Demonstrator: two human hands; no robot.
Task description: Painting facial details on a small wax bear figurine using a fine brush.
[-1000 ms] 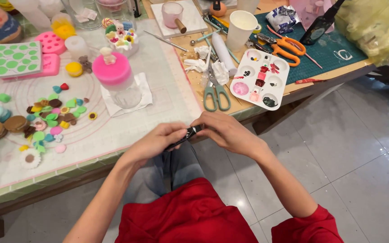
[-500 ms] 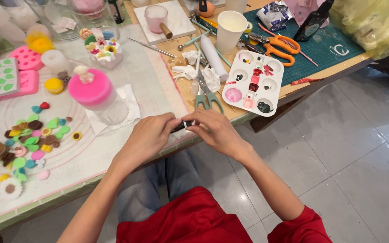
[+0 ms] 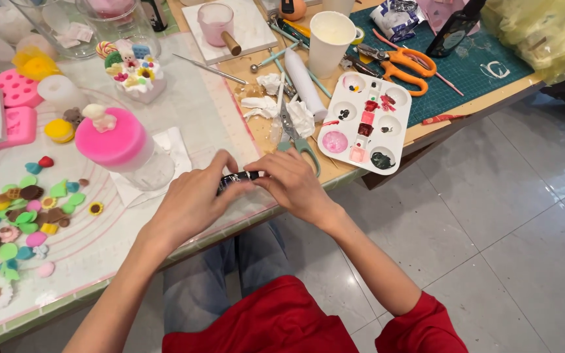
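Observation:
My left hand [image 3: 194,199] and my right hand [image 3: 290,183] meet over the table's near edge, both pinching a small dark tube [image 3: 238,178] held level between them. The fingers cover most of the tube, so its ends are hidden. Just beyond my hands lie green-handled scissors [image 3: 295,134] and a white paint palette [image 3: 365,123] with red, pink and dark paint in its wells. A jar with a pink lid [image 3: 119,149] stands to the left of my left hand.
Several small coloured clay pieces [image 3: 27,212] lie on a translucent mat [image 3: 184,111] at left. Pink moulds [image 3: 16,91], a white paper cup [image 3: 331,40], orange scissors [image 3: 403,65] on a green cutting mat [image 3: 485,59], a pink cup [image 3: 216,19]. Grey tiled floor at right.
The view has shifted so the table sits lower and closer. My hands stay together on the dark tube, now resting over the table edge rather than in front of it.

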